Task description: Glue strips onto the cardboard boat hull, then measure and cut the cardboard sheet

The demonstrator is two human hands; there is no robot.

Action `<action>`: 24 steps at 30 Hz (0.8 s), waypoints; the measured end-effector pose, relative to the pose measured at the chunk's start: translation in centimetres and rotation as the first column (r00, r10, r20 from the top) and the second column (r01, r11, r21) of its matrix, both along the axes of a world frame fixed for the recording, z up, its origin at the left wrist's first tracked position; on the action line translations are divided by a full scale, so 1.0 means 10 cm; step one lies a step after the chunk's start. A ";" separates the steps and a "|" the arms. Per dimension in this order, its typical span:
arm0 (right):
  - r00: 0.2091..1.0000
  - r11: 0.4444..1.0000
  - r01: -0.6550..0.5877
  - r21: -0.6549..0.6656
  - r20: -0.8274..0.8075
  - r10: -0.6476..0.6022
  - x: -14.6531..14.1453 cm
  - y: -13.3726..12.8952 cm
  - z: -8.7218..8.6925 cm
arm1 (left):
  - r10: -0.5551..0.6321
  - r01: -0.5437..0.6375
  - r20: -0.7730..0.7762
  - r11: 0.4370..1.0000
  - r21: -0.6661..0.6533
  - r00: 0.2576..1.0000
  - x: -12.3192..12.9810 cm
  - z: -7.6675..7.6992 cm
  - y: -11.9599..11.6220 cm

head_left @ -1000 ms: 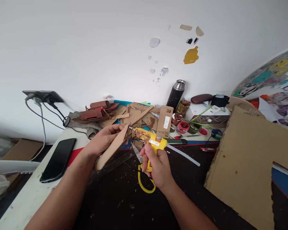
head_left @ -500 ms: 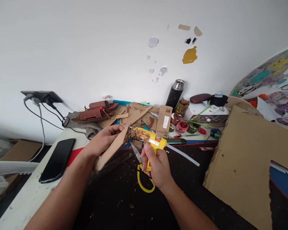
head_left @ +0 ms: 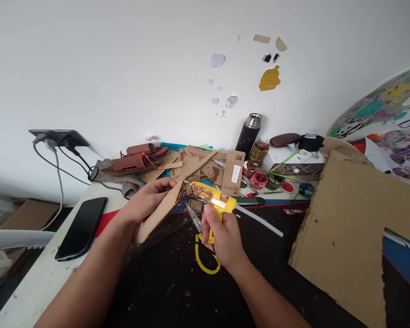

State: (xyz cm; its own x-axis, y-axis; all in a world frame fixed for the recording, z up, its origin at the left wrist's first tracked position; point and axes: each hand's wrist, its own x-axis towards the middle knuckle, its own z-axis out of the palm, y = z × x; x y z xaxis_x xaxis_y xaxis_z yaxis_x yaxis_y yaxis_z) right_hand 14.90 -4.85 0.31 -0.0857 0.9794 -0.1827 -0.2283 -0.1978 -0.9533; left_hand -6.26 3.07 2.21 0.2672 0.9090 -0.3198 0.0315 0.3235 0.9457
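Note:
My left hand (head_left: 149,199) grips a folded cardboard piece (head_left: 160,215) that slants from upper right to lower left. Wrapped round the handle of a yellow hot glue gun (head_left: 205,193) is my right hand (head_left: 224,234). The gun's stained nozzle end points left, its tip at the upper end of the cardboard; whether it touches I cannot tell. A translucent glue stick (head_left: 259,220) sticks out of its back. Beneath the gun lie scissors with yellow handles (head_left: 205,269), partly hidden by my right hand. A dark ruler-like strip (head_left: 164,233) lies under the cardboard.
Cardboard scraps (head_left: 191,166) and brown model boats (head_left: 128,165) lie along the wall. Behind stand a black thermos (head_left: 248,133) and open paint jars (head_left: 259,179). A large cardboard sheet (head_left: 341,228) covers the right side. A phone (head_left: 82,229) rests at left, near a power strip (head_left: 59,137).
Almost nothing differs. Both hands keep their hold, and the glue gun's tip stays by the cardboard's upper end; the view has shifted very slightly.

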 end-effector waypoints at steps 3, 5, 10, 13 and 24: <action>1.000 1.000 -0.013 0.002 0.007 0.013 -0.01 -0.01 -0.02 | 0.009 -0.009 -0.008 1.000 0.010 1.000 0.00 0.00 0.01; 1.000 1.000 -0.024 -0.002 0.008 0.024 -0.01 -0.01 -0.03 | 0.005 -0.005 -0.018 1.000 0.015 1.000 -0.01 0.00 0.01; 0.999 0.999 -0.039 -0.001 0.016 0.039 -0.02 -0.01 -0.03 | -0.009 0.010 -0.025 0.999 0.037 1.000 -0.02 -0.02 0.01; 0.999 0.999 -0.038 0.002 0.031 0.038 -0.02 -0.01 -0.03 | -0.001 0.003 -0.037 0.998 0.055 0.999 -0.03 -0.02 0.01; 0.998 1.000 -0.011 0.022 0.061 0.010 -0.02 -0.02 -0.02 | -0.014 0.030 -0.118 0.991 0.129 0.993 0.01 0.03 0.00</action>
